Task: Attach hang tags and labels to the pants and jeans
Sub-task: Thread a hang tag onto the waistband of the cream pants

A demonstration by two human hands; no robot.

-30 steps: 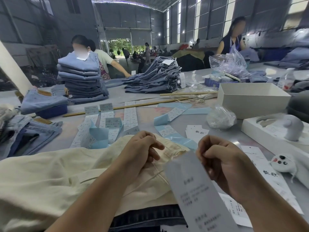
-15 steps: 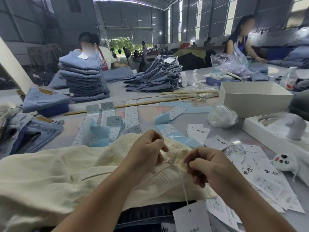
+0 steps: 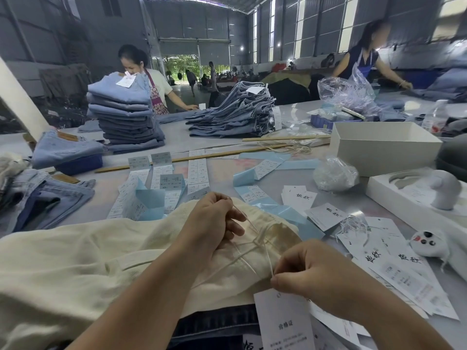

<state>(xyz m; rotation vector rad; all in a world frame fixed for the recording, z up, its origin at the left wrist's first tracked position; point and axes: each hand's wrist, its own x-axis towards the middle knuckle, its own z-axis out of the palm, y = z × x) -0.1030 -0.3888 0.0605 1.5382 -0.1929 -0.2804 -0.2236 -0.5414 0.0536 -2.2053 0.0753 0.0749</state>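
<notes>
Right hand [image 3: 307, 271] has drawn string [image 3: 267, 256] toward near table edge, pinching it; hang tag [image 3: 283, 322] now below. Left hand [image 3: 214, 221] pinches other end over cream pants [image 3: 75, 261]. Knot tightening, tag nearly attached.

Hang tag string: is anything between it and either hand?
No. The left hand and right hand each pinch the string directly, over the cream pants; the hang tag dangles below the right hand.

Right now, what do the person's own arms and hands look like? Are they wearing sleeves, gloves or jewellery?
Both forearms are bare, with no sleeves in view. The left hand and right hand have no gloves, and no rings, watch or bracelet show. The nails that show look short and unpainted.
</notes>
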